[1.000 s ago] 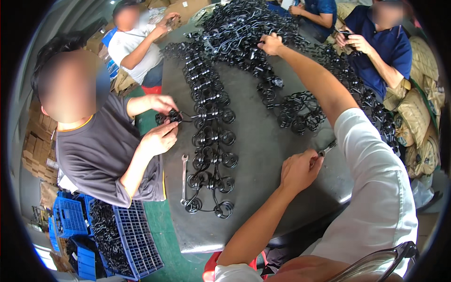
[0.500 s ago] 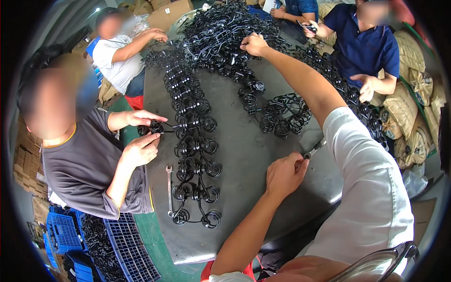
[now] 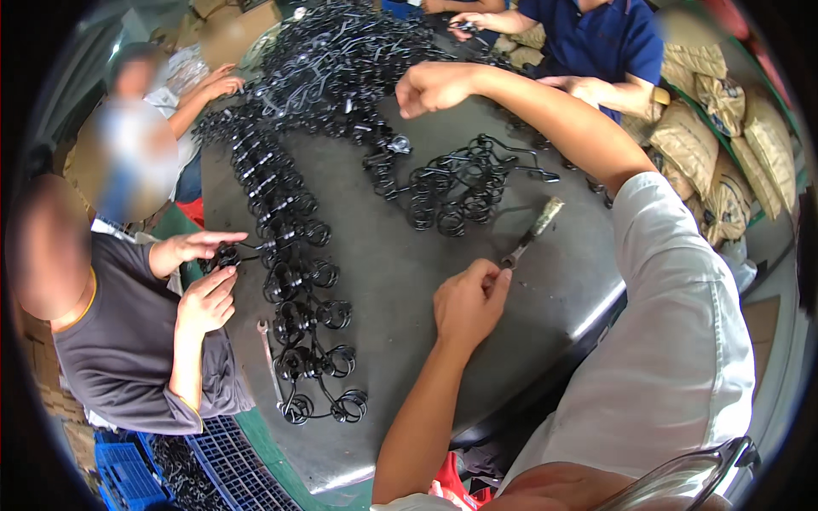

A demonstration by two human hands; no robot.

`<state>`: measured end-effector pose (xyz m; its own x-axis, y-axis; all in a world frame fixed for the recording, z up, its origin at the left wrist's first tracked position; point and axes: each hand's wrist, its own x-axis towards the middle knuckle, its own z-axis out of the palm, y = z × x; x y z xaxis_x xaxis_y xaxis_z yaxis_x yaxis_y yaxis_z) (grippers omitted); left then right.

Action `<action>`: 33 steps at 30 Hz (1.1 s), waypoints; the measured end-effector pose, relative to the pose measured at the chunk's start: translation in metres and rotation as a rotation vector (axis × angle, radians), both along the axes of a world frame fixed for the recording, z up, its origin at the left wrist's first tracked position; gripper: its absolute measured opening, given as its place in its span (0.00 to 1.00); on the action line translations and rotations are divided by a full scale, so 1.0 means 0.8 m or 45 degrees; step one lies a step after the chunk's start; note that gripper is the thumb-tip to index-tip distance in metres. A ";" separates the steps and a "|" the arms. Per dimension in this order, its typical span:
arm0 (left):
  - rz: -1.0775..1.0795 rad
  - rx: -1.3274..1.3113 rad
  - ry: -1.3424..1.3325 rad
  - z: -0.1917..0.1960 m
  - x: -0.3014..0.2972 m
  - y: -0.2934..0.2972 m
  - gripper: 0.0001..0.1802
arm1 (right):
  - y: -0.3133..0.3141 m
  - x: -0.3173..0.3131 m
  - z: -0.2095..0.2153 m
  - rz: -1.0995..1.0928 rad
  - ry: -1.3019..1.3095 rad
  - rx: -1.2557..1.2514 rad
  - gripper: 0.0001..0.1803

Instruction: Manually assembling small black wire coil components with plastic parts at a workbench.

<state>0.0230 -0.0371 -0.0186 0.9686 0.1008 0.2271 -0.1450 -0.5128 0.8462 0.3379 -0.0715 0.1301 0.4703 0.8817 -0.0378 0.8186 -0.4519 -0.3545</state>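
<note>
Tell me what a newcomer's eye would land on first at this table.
First the big tangled heap of black wire coils at the far end of the dark round table, with a row of linked coils running down its left side. Then the person's right hand stretched out to the heap, and the left hand gripping a small hand tool near the table's middle.

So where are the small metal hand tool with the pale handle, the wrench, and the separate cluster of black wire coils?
Pale-handled metal tool (image 3: pixel 532 234), head view, handle.
Wrench (image 3: pixel 269 358), head view, shaft.
Black wire coil cluster (image 3: pixel 456 183), head view, middle coils.
</note>
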 end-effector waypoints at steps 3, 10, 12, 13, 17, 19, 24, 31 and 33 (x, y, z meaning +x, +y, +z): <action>-0.017 -0.004 -0.006 0.000 0.001 -0.003 0.13 | -0.061 -0.022 0.004 0.060 -0.027 -0.202 0.19; -0.012 0.046 0.013 0.000 0.002 -0.009 0.14 | -0.171 -0.074 -0.032 0.180 0.076 -0.311 0.16; -0.009 0.042 0.002 -0.001 0.002 -0.009 0.14 | -0.179 -0.079 -0.046 0.215 -0.023 -0.143 0.14; -0.007 0.049 0.005 0.001 0.002 -0.008 0.14 | -0.186 -0.081 -0.050 0.146 -0.040 -0.057 0.12; -0.004 0.080 0.010 0.000 0.001 -0.007 0.14 | -0.194 -0.104 -0.059 0.111 -0.172 -0.087 0.13; -0.002 0.070 0.007 -0.001 0.001 -0.008 0.14 | -0.193 -0.105 -0.076 0.082 -0.250 -0.070 0.13; 0.000 0.058 -0.007 -0.002 0.000 -0.007 0.15 | -0.199 -0.103 -0.068 0.077 -0.389 0.044 0.09; -0.004 0.030 -0.030 -0.001 0.001 -0.008 0.15 | -0.199 -0.091 -0.046 0.150 0.169 0.113 0.11; -0.007 0.035 -0.024 -0.002 0.000 -0.007 0.15 | -0.193 -0.093 -0.044 0.206 0.148 0.096 0.11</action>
